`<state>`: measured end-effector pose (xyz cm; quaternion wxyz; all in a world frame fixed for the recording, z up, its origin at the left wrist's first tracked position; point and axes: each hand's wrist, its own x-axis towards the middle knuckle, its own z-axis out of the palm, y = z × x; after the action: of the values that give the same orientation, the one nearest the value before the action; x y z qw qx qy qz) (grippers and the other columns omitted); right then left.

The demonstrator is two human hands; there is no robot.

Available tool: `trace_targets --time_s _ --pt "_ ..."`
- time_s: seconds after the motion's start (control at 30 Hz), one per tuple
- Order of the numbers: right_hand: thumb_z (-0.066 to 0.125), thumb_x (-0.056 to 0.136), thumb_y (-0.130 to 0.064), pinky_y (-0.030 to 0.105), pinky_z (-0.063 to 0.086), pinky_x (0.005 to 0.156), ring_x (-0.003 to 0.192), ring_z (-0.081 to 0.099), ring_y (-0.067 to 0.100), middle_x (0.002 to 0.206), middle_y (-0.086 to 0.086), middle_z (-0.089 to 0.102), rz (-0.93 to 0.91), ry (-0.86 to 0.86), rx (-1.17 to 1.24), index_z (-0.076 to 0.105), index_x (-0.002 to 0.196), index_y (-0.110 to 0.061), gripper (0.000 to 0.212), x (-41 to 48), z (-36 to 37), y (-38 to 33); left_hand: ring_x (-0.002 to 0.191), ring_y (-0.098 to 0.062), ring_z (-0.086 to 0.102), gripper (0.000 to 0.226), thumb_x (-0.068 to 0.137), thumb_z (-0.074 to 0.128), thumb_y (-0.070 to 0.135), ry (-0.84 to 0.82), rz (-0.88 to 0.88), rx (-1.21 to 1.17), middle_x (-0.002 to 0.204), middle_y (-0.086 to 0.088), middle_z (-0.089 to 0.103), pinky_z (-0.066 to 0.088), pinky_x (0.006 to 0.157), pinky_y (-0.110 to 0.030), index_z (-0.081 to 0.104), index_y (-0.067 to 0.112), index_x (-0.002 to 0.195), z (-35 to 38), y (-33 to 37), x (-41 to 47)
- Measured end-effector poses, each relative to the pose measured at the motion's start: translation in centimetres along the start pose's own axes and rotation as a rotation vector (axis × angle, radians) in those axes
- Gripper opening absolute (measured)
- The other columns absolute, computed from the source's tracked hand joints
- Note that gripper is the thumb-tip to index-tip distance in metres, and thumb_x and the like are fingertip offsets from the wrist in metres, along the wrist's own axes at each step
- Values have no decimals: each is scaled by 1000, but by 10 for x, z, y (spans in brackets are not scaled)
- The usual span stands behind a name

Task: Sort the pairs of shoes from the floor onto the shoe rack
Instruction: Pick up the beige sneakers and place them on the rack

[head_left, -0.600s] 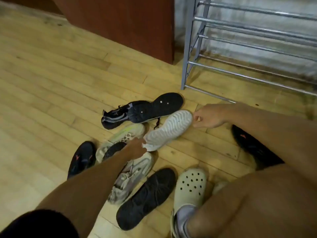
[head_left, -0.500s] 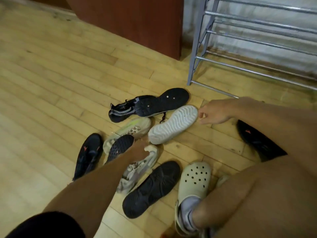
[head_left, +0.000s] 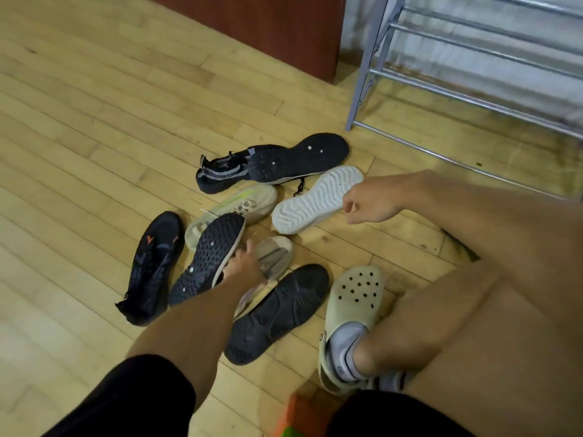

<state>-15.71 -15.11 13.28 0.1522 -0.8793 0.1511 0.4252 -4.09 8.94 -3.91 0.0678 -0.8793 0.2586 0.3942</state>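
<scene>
Lying sole-up in the pile on the floor, the dark-soled shoe is being gripped along its edge by the left hand, fingers curled shut round it. At two o'clock, the white-soled shoe is being touched at its toe by the right hand, fingers loosely bent, nothing held. The shoe rack, at one o'clock, is being left bare; sorting appears barely begun.

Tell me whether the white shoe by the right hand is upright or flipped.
Flipped: the white shoe lies sole up, its ridged tread facing the camera.
</scene>
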Motion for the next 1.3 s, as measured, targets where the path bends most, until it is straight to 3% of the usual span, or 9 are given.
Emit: trace_targets --time_s 0.17,0.4,0.5,0.7,0.9,1.0,1.13,1.2,1.3 --pt "45 99 -35 35 44 102 118 54 24 131 8 58 31 4 -3 57 130 -10 42 -17 -5 -1 115 -42 50 89 60 82 47 66 8 115 129 -21 39 50 92 -52 44 8 130 -10 0 -23" --pt "46 97 -44 37 41 105 127 48 25 143 9 49 36 129 111 45 141 -11 55 -28 0 -27 111 -31 47 79 58 83 42 353 254 -132 123 -12 36 47 97 -40 46 13 122 -58 29 -69" --pt "52 94 -47 37 50 88 112 59 27 129 14 58 53 305 376 32 142 -7 66 -34 -6 -40 104 -22 44 76 56 83 45 431 340 -269 119 -12 43 46 91 -33 49 14 117 -106 58 -89" --pt "55 96 -31 44 62 69 78 71 30 104 12 63 49 784 993 53 122 -9 34 -82 -60 -4 92 -13 39 78 51 80 54 486 521 -440 108 -8 54 41 79 -25 57 19 116 -191 119 -118" --pt "49 100 -24 41 62 63 58 67 25 84 12 65 58 961 1359 53 109 -16 13 -128 -78 94 114 -14 57 63 67 73 61 287 834 -522 119 1 61 47 96 -23 51 41 123 -249 208 -122" --pt "47 101 -21 42 61 61 55 65 27 82 13 63 104 1062 1537 52 110 -15 12 -137 -70 153 96 -9 63 37 86 66 37 99 816 -390 105 8 66 50 74 -17 57 28 121 -261 256 -118" --pt "50 100 -23 36 61 55 58 65 22 83 8 63 193 1132 1648 55 102 -14 11 -134 -47 231 100 -16 62 34 91 62 28 -34 830 -138 110 2 65 46 64 -18 58 20 123 -261 330 -106" --pt "54 98 -25 31 61 53 69 67 21 84 6 66 205 1135 1745 59 96 -13 13 -136 -30 261 87 -15 64 29 90 62 25 -95 801 -84 103 0 65 49 56 -22 57 18 117 -256 368 -101" --pt "58 95 -29 30 59 55 75 68 22 86 8 69 170 1154 1934 64 97 -8 22 -149 -7 292 97 -28 68 38 87 65 20 -196 759 -119 114 -8 65 60 75 -48 53 14 123 -242 411 -109"
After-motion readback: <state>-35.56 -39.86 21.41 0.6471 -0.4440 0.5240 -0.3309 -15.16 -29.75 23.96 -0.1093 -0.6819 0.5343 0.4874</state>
